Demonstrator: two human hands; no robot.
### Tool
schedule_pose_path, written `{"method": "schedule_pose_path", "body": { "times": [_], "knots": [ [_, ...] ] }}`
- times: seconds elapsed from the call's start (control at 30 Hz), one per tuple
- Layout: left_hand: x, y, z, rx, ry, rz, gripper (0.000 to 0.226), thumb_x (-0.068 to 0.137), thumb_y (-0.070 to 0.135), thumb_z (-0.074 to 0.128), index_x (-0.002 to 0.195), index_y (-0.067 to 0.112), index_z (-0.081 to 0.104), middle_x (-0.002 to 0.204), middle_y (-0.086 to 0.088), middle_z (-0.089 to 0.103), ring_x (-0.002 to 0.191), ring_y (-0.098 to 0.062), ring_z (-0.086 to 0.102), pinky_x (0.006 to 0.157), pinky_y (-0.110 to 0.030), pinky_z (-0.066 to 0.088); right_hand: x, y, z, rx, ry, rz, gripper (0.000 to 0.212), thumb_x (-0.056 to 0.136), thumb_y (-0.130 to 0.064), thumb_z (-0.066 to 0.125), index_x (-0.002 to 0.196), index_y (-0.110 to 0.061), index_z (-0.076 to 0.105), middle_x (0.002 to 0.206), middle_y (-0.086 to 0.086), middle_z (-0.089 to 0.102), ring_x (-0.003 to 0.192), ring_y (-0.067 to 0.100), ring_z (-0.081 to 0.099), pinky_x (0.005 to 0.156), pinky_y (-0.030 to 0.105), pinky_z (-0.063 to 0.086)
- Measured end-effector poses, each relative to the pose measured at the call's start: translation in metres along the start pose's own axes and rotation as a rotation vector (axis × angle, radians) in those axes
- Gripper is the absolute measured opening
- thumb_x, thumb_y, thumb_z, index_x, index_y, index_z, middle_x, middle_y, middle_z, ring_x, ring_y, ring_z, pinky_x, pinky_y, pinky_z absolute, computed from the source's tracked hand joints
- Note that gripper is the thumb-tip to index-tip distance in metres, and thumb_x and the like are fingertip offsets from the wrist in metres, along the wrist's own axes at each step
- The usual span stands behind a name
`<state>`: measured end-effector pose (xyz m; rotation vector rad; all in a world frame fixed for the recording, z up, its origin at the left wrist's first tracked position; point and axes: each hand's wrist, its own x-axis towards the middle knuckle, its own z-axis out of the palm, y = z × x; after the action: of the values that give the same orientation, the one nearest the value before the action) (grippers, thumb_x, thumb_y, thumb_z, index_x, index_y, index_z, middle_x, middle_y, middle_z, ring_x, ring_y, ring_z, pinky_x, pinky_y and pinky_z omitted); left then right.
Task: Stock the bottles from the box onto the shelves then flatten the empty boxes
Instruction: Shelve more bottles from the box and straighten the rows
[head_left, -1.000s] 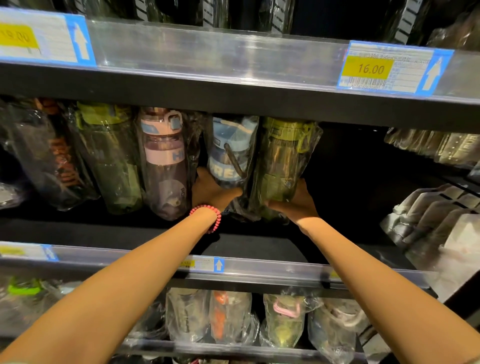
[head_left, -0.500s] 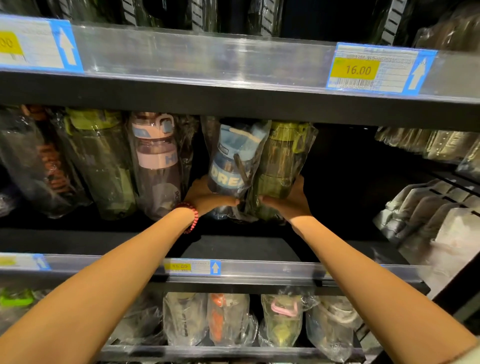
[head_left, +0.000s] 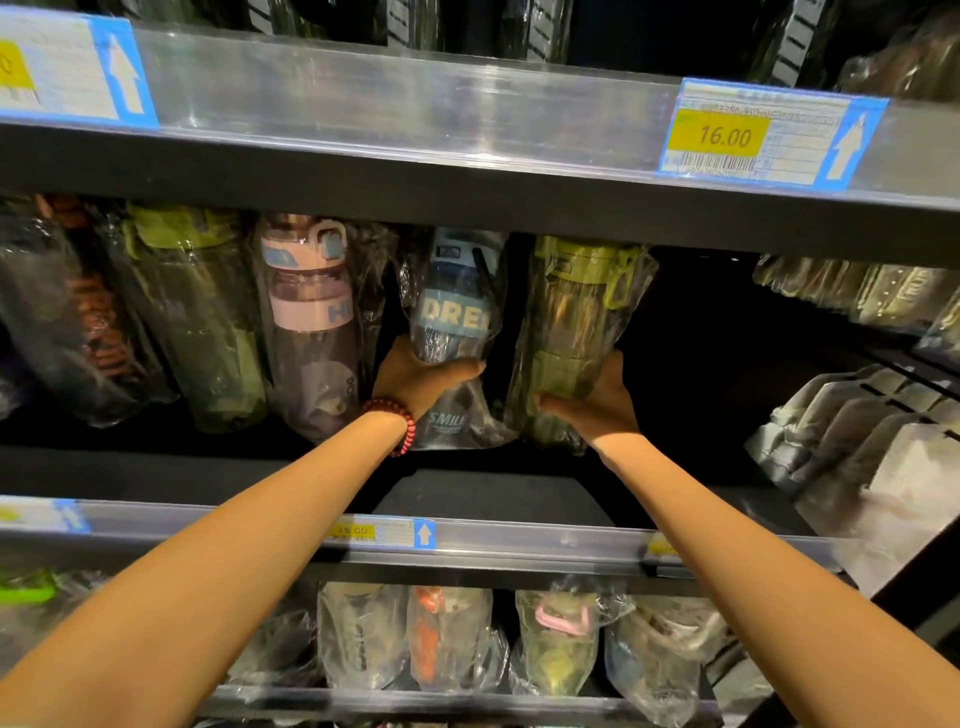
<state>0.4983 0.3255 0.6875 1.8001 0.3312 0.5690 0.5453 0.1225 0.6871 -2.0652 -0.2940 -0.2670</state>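
Observation:
Both arms reach into the middle shelf (head_left: 493, 499). My left hand (head_left: 415, 376), with a red bead bracelet at the wrist, grips a blue bottle (head_left: 457, 312) wrapped in clear plastic. My right hand (head_left: 597, 400) grips the lower part of a green bottle (head_left: 576, 317), also in a clear bag. Both bottles stand upright side by side on the shelf, a narrow gap between them. A pink bottle (head_left: 311, 322) stands just left of the blue one, then another green bottle (head_left: 192, 312) and an orange one (head_left: 88, 332). No box is in view.
The shelf is dark and bare to the right of the green bottle (head_left: 727, 374). Pale bagged goods (head_left: 857, 431) are stacked at the far right. The shelf above carries a 16.00 price tag (head_left: 719, 136). More bagged bottles (head_left: 452, 639) fill the shelf below.
Both hands have moved the blue and green bottles a little apart and more upright; the blue bottle now stands straighter, with a gap showing beside the green one.

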Motion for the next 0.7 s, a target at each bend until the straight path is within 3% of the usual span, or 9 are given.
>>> {"method": "schedule_pose_path", "body": {
  "times": [0.13,0.23,0.3,0.4,0.5,0.6,0.7],
  "knots": [
    [0.001,-0.011,0.002,-0.024,-0.026,0.028,0.100,0.036,0.049,0.083,0.125,0.016,0.053,0.115,0.002,0.065,0.103,-0.013,0.062,0.089,-0.028,0.050,-0.001,-0.001,0.003,0.018,0.008,0.012,0.085,0.071,-0.015,0.082,0.138,-0.006,0.030,0.135,0.011,0.045,0.124,0.027,0.045,0.073,0.004,0.021],
    [0.002,-0.017,0.007,-0.072,-0.029,0.097,0.089,0.051,0.020,0.090,0.128,0.011,0.047,0.118,0.000,0.060,0.107,-0.014,0.059,0.083,-0.019,0.049,-0.003,-0.001,0.002,0.028,0.000,0.020,0.085,0.073,-0.016,0.080,0.140,-0.007,0.028,0.136,0.010,0.044,0.125,0.025,0.044,0.073,0.004,0.020],
    [0.006,-0.023,0.009,-0.110,-0.044,0.126,0.086,0.059,0.004,0.087,0.132,0.010,0.042,0.124,-0.002,0.056,0.113,-0.014,0.055,0.090,-0.022,0.047,-0.004,-0.002,0.000,0.033,-0.022,0.010,0.083,0.074,-0.015,0.079,0.139,-0.006,0.028,0.131,0.008,0.046,0.119,0.021,0.045,0.071,0.003,0.020],
    [0.009,-0.025,0.011,-0.127,-0.038,0.122,0.087,0.062,0.003,0.084,0.134,0.012,0.037,0.126,-0.001,0.051,0.113,-0.011,0.051,0.095,-0.025,0.043,-0.005,-0.003,-0.002,0.058,-0.052,0.015,0.082,0.075,-0.013,0.079,0.139,-0.006,0.029,0.113,-0.002,0.037,0.104,0.008,0.036,0.069,0.003,0.021],
    [0.010,-0.028,0.014,-0.137,-0.005,0.128,0.089,0.062,0.004,0.084,0.135,0.012,0.034,0.128,-0.003,0.050,0.113,-0.012,0.049,0.095,-0.026,0.042,-0.004,-0.002,-0.001,0.094,-0.076,0.016,0.084,0.073,-0.013,0.080,0.139,-0.010,0.029,0.111,-0.006,0.034,0.105,0.007,0.036,0.070,0.002,0.024],
    [0.012,-0.028,0.018,-0.126,0.038,0.109,0.089,0.061,0.008,0.086,0.134,0.011,0.034,0.130,-0.006,0.050,0.115,-0.016,0.050,0.097,-0.029,0.042,-0.005,-0.005,-0.001,0.133,-0.147,0.029,0.088,0.074,-0.014,0.079,0.143,-0.013,0.023,0.117,-0.005,0.037,0.105,0.005,0.032,0.073,0.004,0.025],
    [0.011,-0.026,0.026,-0.140,0.124,0.089,0.087,0.061,0.011,0.087,0.132,0.009,0.035,0.122,0.000,0.049,0.111,-0.015,0.050,0.091,-0.024,0.043,-0.005,-0.006,0.002,0.149,-0.171,0.039,0.090,0.075,-0.017,0.079,0.144,-0.015,0.021,0.133,0.001,0.041,0.119,0.011,0.039,0.078,0.009,0.026]
  ]
}}
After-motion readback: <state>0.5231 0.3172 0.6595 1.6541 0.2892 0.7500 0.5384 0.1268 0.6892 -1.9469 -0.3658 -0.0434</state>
